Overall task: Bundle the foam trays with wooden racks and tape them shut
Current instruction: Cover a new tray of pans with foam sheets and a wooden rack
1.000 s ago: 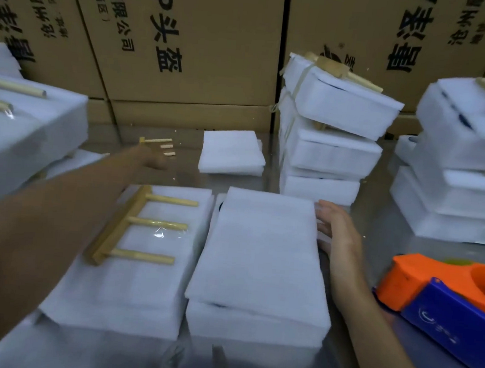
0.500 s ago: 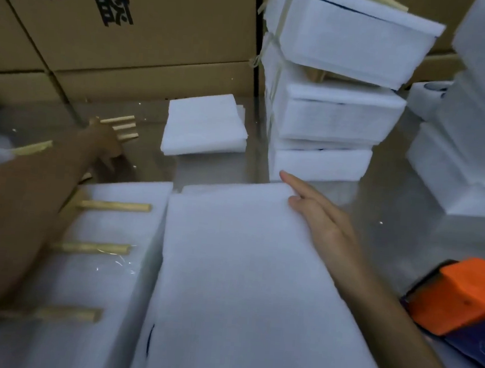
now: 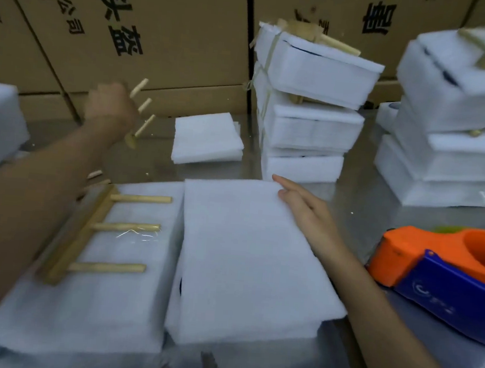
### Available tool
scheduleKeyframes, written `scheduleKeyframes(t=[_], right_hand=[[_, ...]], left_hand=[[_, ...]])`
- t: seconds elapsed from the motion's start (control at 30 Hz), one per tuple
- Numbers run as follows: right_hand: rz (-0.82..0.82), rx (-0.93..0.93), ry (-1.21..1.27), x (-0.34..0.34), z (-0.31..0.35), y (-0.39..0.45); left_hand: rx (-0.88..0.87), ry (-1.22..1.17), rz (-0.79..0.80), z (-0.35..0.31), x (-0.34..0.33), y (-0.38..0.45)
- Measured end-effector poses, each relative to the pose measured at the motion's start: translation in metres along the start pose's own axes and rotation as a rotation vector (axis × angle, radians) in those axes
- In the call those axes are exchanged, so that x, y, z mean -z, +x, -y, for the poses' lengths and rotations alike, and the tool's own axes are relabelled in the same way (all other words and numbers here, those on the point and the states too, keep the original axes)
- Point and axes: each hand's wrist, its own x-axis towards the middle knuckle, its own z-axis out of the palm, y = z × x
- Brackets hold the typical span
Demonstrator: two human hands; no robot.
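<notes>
**Left hand lifted a wooden rack, right hand flat on foam**

Left hand (image 3: 109,109) gripped a wooden rack (image 3: 141,112) in the air, its three round pegs tilted up and right, blurred. Right hand (image 3: 305,215) lay with straight fingers on the far right corner of the middle foam tray (image 3: 247,256), a soft white matte slab with square edges. A second rack (image 3: 86,229), flat bar with three dowels, lay on the left foam tray (image 3: 87,302), touching the middle one. A small foam pad (image 3: 207,137) sat apart behind them. Taped bundles (image 3: 308,107) were stacked behind right. An orange and blue tape dispenser (image 3: 443,275) sat at the right edge. Shiny metal table (image 3: 361,210), bare strip between trays and stacks. Cardboard boxes (image 3: 166,32) walled the back.
</notes>
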Motion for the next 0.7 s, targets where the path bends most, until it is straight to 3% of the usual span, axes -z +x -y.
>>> scheduleKeyframes(t=[0.2,0.33,0.4,0.5,0.57,0.7], right_hand=[[-0.029,-0.017,-0.022,-0.002,0.004,-0.002],[-0.066,-0.004,-0.028,-0.003,0.003,-0.008],[-0.083,0.006,-0.013,-0.002,0.001,-0.011],[-0.102,0.029,-0.020,-0.001,0.000,-0.013],[-0.106,0.033,-0.023,-0.001,0.000,-0.013],[-0.116,0.034,-0.041,0.000,-0.002,-0.013]], left_hand=[[-0.272,0.008,-0.358,-0.027,0.070,-0.061],[-0.647,-0.032,-0.517,-0.045,0.100,-0.141],[-0.810,-0.109,-0.431,-0.054,0.101,-0.193],[-0.862,-0.293,-0.081,-0.049,0.081,-0.253],[-0.973,-0.276,-0.001,-0.035,0.065,-0.267],[-0.916,-0.401,0.138,-0.015,0.062,-0.262]])
